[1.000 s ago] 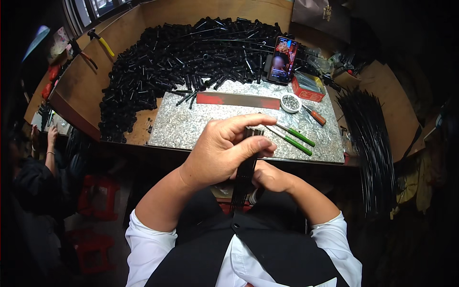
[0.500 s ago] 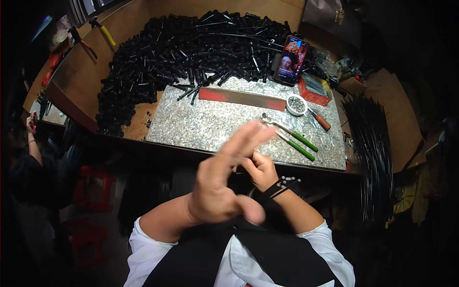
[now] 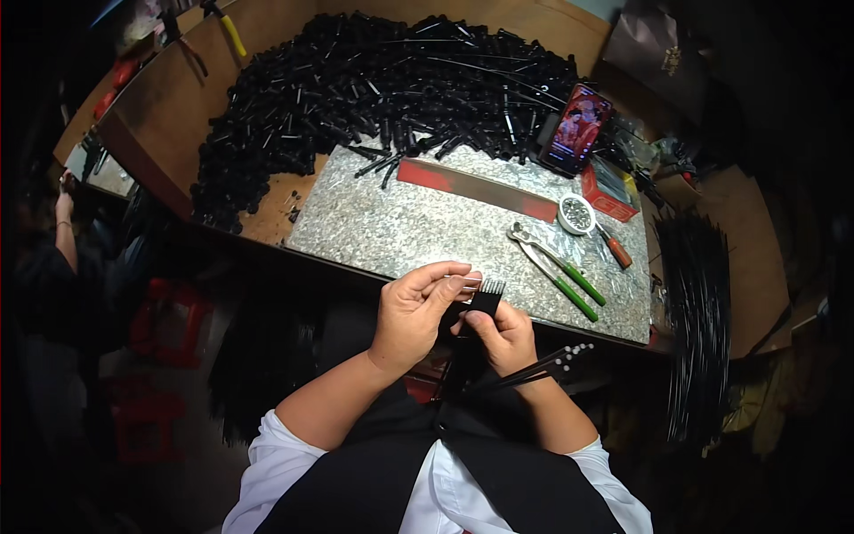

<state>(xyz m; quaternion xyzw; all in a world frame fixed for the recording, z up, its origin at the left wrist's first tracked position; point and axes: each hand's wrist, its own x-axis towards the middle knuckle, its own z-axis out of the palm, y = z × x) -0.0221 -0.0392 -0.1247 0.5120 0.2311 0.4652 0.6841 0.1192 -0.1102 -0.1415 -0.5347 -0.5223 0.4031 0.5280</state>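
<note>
At the far left edge another person's hand [image 3: 64, 184] shows beside a small tray, well apart from the work. On the brown wooden bench [image 3: 160, 116] a yellow-handled tool [image 3: 227, 28] lies near the back, and a big heap of short black tubes [image 3: 374, 98] spreads across the middle, spilling onto a speckled metal sheet [image 3: 418, 231].

In front of that sheet, just below its near edge, the left hand [image 3: 411, 319] is curled, its thumb and forefinger pinched narrow on a thin silvery pin [image 3: 463, 279] that lies level and reaches to the top of the black ribbed piece [image 3: 486, 297]. This piece is small, dark and blocky, with a row of fine upright teeth or slots along its upper end, like a short comb. The right hand [image 3: 503, 336] grips it from below, fingers closed tight around its lower part, and also clamps several thin black rods [image 3: 544, 365] with small pale tips that stick out to the right.

On the sheet beyond the hands lie a long red strip [image 3: 476, 189], pliers with green handles [image 3: 556, 271], a small round dish of metal bits [image 3: 576, 214] and a red-handled screwdriver [image 3: 616, 251]. A phone [image 3: 577, 130] with a lit screen leans by a red box [image 3: 610, 191]. At the right hangs a bundle of long black rods [image 3: 698, 311].
</note>
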